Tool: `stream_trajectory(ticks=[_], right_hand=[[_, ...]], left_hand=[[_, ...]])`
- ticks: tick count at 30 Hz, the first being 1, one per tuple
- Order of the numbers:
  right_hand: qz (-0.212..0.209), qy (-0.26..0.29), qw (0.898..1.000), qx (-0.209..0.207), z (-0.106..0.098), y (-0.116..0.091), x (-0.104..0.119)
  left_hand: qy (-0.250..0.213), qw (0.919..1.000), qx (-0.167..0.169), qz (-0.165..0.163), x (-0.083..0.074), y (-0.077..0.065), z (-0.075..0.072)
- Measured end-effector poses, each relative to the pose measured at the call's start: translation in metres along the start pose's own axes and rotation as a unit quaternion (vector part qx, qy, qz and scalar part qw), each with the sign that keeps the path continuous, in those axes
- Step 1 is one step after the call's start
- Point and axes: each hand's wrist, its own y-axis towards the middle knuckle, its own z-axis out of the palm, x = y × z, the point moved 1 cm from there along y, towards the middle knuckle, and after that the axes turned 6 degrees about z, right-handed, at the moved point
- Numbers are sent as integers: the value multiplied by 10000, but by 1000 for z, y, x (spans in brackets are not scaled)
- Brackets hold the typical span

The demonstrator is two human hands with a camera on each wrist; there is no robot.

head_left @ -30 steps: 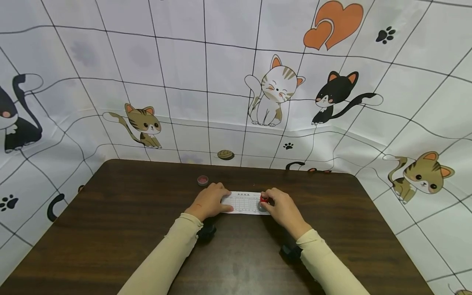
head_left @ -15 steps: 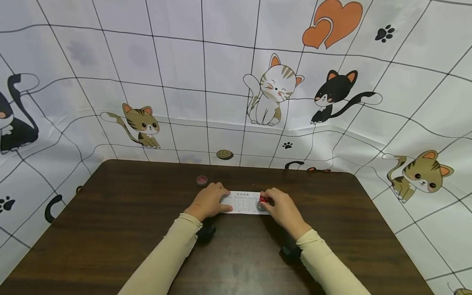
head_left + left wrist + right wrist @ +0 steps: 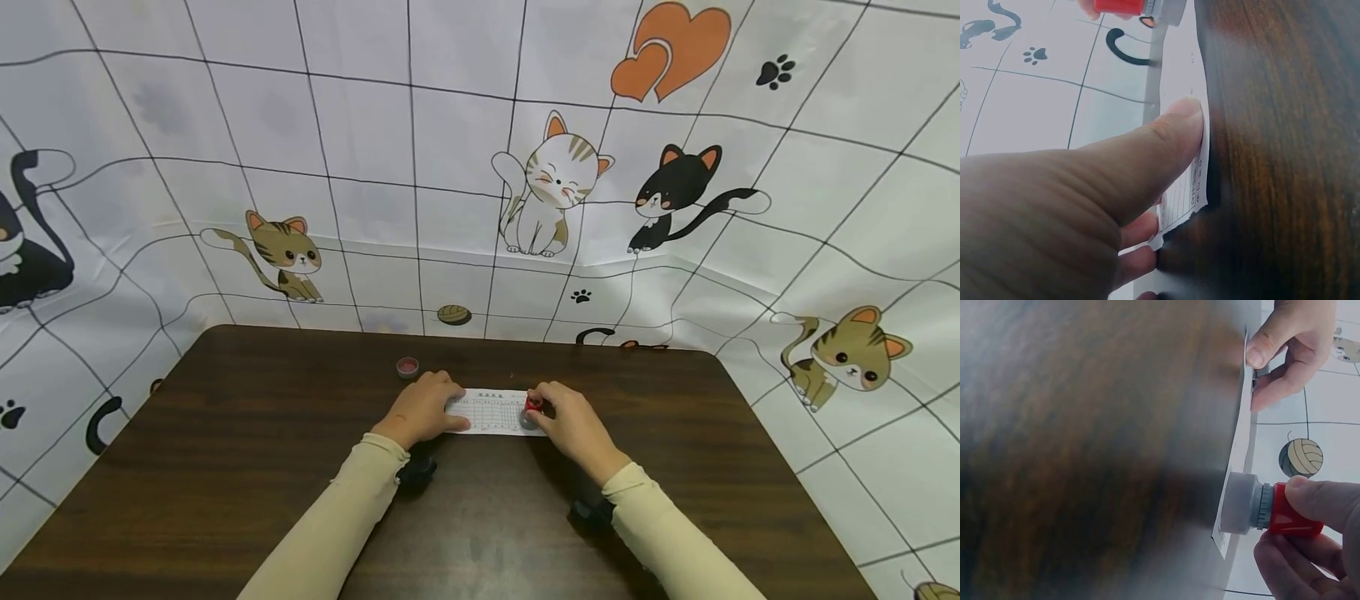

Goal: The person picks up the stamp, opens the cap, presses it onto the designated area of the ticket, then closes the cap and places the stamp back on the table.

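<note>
A printed paper slip (image 3: 491,412) with a grid and a torn left end lies on the dark wooden table. On its left end rests my left hand (image 3: 422,410), the thumb (image 3: 1175,134) pressing the near edge and the fingers spread toward the far edge. My right hand (image 3: 573,425) pinches the red handle of a stamp (image 3: 1294,515) between thumb and fingers. The stamp's grey round base (image 3: 1239,503) stands upright on the right end of the slip, its underside hidden against the paper.
A small round dish with something reddish inside (image 3: 407,367) sits beyond my left hand. Behind the table's far edge hangs a white curtain (image 3: 360,208) with cat drawings. Dark wrist devices (image 3: 416,473) are strapped under both forearms.
The head view has shifted slightly. Both hands, the paper slip and the stamp keep their places relative to one another.
</note>
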Motion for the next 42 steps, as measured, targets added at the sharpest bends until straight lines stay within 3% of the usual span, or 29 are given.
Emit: stream_trajectory(ticks=[8,12,17,27,34,42], right_hand=[[-78,-77,9999,93,0,1,-3],[-39,496,9985,-214,-12,7,-8],[174,1346,9877,-778,-32,18,-14],[992,2091,9667,-1096,-38,27,-40],[1148,2519,9518,-1322,-31,26,-51],[1044,2804,9452,-1305,-24,27,-53]], left_hand=[[75,10000,36,-51,1,0,1],[93,9999,74,-71,1,0,3],[20,9999,64,-77,1,0,6],[-126,9999,-7,-98,0,-4,10],[-60,10000,-19,-75,-1,-3,9],[-100,9999,-17,-109,-1,0,2]])
